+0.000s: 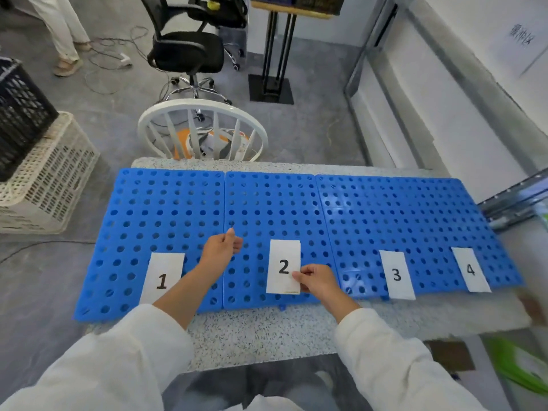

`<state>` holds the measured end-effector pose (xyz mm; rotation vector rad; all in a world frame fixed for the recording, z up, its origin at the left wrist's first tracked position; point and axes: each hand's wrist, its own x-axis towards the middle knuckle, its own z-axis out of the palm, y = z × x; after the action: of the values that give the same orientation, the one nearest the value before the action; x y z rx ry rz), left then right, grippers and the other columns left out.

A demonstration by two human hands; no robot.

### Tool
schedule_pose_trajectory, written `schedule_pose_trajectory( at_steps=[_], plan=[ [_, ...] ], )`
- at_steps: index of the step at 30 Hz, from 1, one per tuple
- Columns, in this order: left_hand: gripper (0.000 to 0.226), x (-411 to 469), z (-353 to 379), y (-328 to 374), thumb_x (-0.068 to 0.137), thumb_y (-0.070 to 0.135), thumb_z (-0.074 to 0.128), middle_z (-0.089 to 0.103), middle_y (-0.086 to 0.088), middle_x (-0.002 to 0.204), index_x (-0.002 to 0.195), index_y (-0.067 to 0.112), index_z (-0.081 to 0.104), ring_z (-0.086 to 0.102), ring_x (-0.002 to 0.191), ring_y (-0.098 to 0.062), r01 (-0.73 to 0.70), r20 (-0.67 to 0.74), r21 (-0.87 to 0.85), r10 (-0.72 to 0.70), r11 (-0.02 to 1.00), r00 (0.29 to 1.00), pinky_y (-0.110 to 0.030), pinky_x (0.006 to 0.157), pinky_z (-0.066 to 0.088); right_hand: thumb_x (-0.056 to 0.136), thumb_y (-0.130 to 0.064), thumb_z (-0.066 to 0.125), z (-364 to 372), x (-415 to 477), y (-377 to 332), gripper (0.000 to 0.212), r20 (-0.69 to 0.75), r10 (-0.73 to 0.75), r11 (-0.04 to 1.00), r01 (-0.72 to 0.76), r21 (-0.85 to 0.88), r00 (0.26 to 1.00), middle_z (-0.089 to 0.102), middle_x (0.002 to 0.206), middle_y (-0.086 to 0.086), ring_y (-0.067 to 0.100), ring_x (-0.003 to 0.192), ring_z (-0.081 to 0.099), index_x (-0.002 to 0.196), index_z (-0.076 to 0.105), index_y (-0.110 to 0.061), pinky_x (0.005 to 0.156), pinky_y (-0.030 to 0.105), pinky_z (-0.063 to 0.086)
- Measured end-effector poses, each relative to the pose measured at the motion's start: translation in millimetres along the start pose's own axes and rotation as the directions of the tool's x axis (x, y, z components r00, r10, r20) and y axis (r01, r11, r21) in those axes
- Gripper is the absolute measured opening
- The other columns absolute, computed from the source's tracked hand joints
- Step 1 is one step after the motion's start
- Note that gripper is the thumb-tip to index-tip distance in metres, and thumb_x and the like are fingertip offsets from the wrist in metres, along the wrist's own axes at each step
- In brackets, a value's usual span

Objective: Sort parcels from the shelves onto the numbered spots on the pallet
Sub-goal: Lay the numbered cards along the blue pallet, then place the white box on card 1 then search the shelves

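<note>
A blue perforated pallet [370,209] of three joined panels lies on a speckled table. White cards numbered 1 [162,277], 2 [283,266], 3 [396,274] and 4 [471,269] lie along its near edge. My right hand [317,281] pinches the lower right corner of card 2. Between cards 1 and 2, my left hand [221,247] hovers over the pallet with its fingers curled and nothing in it. No parcel is on the pallet.
A white round-backed chair [201,114] stands behind the table, and a black office chair [192,51] farther back. Stacked crates [38,173] sit at the left. Metal shelving [504,203] runs along the right. A green item [522,369] lies at the lower right. A person's legs [63,31] show at the top left.
</note>
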<state>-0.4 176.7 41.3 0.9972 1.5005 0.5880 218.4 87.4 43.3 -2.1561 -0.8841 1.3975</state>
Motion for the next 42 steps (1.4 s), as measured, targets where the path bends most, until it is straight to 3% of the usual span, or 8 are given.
schedule_pose_trajectory(
  at_steps=[11,14,16,20,25,31,36,42],
  plan=[
    [0.041,-19,10,18,0.104,0.033,0.035,0.064,-0.005,0.098,0.099,0.007,0.066,0.06,0.088,-0.019,-0.099,0.02,0.231,0.097,0.968,0.995,-0.037,0.088,0.05,0.096,-0.029,0.055,-7,-4,16,0.032,-0.12,-0.095,0.958,0.058,-0.281,0.988,0.055,0.127,0.008,0.022,0.111,0.056,0.119,0.057,-0.007,0.093,0.034,0.048],
    [0.034,-31,27,50,0.103,0.032,0.035,0.056,-0.001,0.092,0.087,0.01,0.054,0.049,0.071,-0.019,-0.247,0.115,0.449,0.219,0.859,0.969,-0.03,0.063,0.043,0.099,-0.033,0.047,-35,-10,-11,0.037,-0.105,-0.202,0.929,0.157,-0.334,0.974,0.047,0.136,0.007,0.022,0.117,0.052,0.127,0.053,-0.01,0.095,0.034,0.047],
    [0.034,-40,48,82,0.102,0.033,0.037,0.053,-0.004,0.093,0.087,0.007,0.052,0.055,0.075,-0.026,-0.357,0.209,0.575,0.29,0.736,0.934,-0.035,0.063,0.044,0.1,-0.038,0.045,-65,-17,-36,0.045,-0.09,-0.285,0.891,0.23,-0.391,0.954,0.04,0.145,0.004,0.022,0.127,0.046,0.137,0.045,-0.012,0.101,0.034,0.042],
    [0.044,-62,104,156,0.099,0.041,0.042,0.049,-0.001,0.137,0.133,0.014,0.05,0.045,0.127,-0.021,-0.591,0.423,0.751,0.472,0.296,0.774,-0.035,0.106,0.038,0.097,-0.048,0.045,-147,-42,-75,0.06,-0.127,-0.48,0.719,0.307,-0.623,0.868,0.034,0.152,0.002,0.023,0.138,0.035,0.146,0.036,-0.015,0.112,0.038,0.032],
    [0.049,-105,183,247,0.097,0.042,0.043,0.045,-0.005,0.137,0.135,0.012,0.044,0.04,0.13,-0.025,-0.689,0.617,0.716,0.562,-0.11,0.551,-0.033,0.111,0.026,0.095,-0.052,0.046,-266,-92,-89,0.065,-0.184,-0.571,0.572,0.227,-0.789,0.8,0.036,0.15,0.003,0.022,0.137,0.034,0.146,0.034,-0.015,0.116,0.039,0.021],
    [0.05,-169,312,331,0.095,0.044,0.044,0.05,-0.006,0.134,0.132,0.011,0.049,0.043,0.127,-0.023,-0.706,0.713,0.612,0.636,-0.357,0.296,-0.034,0.105,0.036,0.094,-0.048,0.048,-418,-168,-49,0.06,-0.364,-0.547,0.608,0.059,-0.792,0.754,0.045,0.14,0.01,0.031,0.13,0.043,0.141,0.041,-0.011,0.103,0.036,0.034],
    [0.048,-244,421,364,0.095,0.043,0.044,0.051,-0.008,0.132,0.129,0.01,0.05,0.045,0.124,-0.025,-0.782,0.745,0.473,0.658,-0.406,0.11,-0.036,0.103,0.039,0.093,-0.051,0.049,-514,-235,2,0.06,-0.529,-0.481,0.678,-0.087,-0.73,0.699,0.049,0.134,0.011,0.033,0.122,0.049,0.139,0.042,-0.014,0.097,0.04,0.044],
    [0.051,-318,518,401,0.096,0.044,0.041,0.052,-0.009,0.135,0.132,0.009,0.049,0.045,0.126,-0.023,-0.772,0.735,0.35,0.666,-0.53,-0.124,-0.034,0.109,0.031,0.093,-0.052,0.048,-591,-291,36,0.068,-0.676,-0.424,0.716,-0.233,-0.658,0.603,0.04,0.147,0.012,0.031,0.132,0.041,0.144,0.036,-0.01,0.108,0.041,0.036]
  ],
)
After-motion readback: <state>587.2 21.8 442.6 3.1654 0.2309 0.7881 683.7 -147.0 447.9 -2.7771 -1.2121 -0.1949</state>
